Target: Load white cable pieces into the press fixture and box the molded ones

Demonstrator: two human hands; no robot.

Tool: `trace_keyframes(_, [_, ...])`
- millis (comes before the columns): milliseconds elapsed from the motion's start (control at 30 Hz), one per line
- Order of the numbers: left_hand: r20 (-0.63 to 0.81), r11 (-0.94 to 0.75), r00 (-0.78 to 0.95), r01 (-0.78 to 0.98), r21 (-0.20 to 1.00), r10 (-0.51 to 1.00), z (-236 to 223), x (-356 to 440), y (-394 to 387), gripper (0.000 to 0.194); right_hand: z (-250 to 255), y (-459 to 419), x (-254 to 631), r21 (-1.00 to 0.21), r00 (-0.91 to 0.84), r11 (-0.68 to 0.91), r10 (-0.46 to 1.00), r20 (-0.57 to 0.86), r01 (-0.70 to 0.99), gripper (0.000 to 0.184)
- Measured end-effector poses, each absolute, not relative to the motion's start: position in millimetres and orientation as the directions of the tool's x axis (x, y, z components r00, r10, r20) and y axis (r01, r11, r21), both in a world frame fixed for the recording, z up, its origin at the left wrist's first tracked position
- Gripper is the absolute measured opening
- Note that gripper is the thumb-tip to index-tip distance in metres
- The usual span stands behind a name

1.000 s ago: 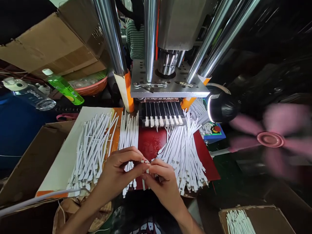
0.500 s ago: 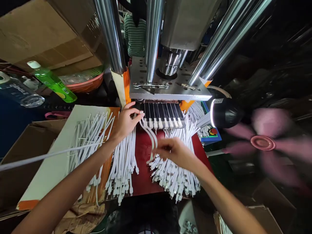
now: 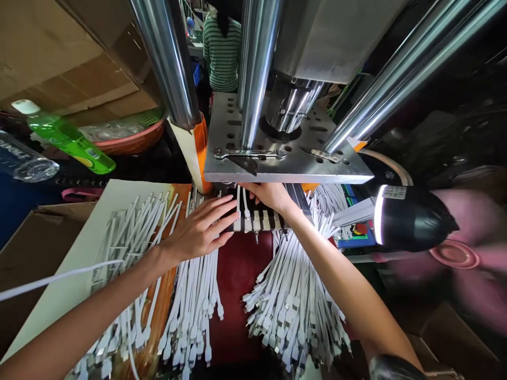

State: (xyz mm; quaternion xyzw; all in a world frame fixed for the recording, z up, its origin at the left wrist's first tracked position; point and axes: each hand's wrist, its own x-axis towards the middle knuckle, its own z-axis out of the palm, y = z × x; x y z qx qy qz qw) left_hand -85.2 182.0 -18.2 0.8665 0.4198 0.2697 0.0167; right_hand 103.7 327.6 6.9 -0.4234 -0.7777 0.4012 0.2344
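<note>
My left hand (image 3: 200,229) lies flat with fingers stretched out, its fingertips on the left end of the black slotted mould (image 3: 261,211) under the press plate (image 3: 285,158). My right hand (image 3: 269,194) reaches under the plate onto the mould, fingers curled over a white cable (image 3: 246,203) lying in a slot. Piles of short white cables lie on the red mat (image 3: 237,264): one pile on the left (image 3: 127,248), one in the middle (image 3: 196,295), one on the right (image 3: 295,295).
Steel columns (image 3: 166,63) rise from the press. A black lamp (image 3: 412,217) and a spinning pink fan (image 3: 455,253) are to the right. A green bottle (image 3: 65,138), a clear bottle (image 3: 24,163) and cardboard boxes (image 3: 59,58) sit on the left. A person in a striped shirt (image 3: 222,53) stands behind.
Both hands left the front of the mat, where they held cables together, and reached forward to the mould. The right hand carried white cables up and now presses them into the slots.
</note>
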Motion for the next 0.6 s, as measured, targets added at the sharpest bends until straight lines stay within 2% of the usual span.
trace_keyframes(200, [0.378, -0.606, 0.531, 0.788, 0.111, 0.758, -14.8, -75.1, 187.6, 0.034, 5.1, 325.5, 108.5, -0.828, -0.545, 0.349, 0.836, 0.064, 0.439, 0.042])
trace_keyframes(300, [0.364, -0.574, 0.53, 0.818, 0.019, 0.766, -13.0, -63.7, 181.5, 0.045, 4.3, 326.5, 105.9, -0.815, -0.526, 0.339, 0.849, 0.05, 0.471, 0.032])
trace_keyframes(367, [0.368, -0.516, 0.486, 0.856, -0.019, 0.793, -13.4, -54.0, 175.1, 0.044, 7.0, 322.8, 106.3, -0.78, -0.484, 0.345, 0.873, 0.062, 0.523, 0.022])
trace_keyframes(433, [0.373, -0.439, 0.416, 0.898, -0.027, 0.829, -14.5, -44.0, 168.4, 0.04, 12.9, 311.0, 113.0, -0.711, -0.473, 0.413, 0.872, 0.129, 0.569, 0.017])
trace_keyframes(500, [0.363, -0.393, 0.369, 0.919, -0.006, 0.856, -14.6, -36.3, 163.6, 0.042, 20.1, 291.3, 124.8, -0.587, -0.549, 0.547, 0.812, 0.199, 0.597, 0.024])
trace_keyframes(600, [0.321, -0.385, 0.351, 0.922, 0.046, 0.88, -10.0, -32.5, 167.4, 0.053, 27.4, 261.6, 137.3, -0.33, -0.67, 0.677, 0.726, 0.154, 0.658, 0.041])
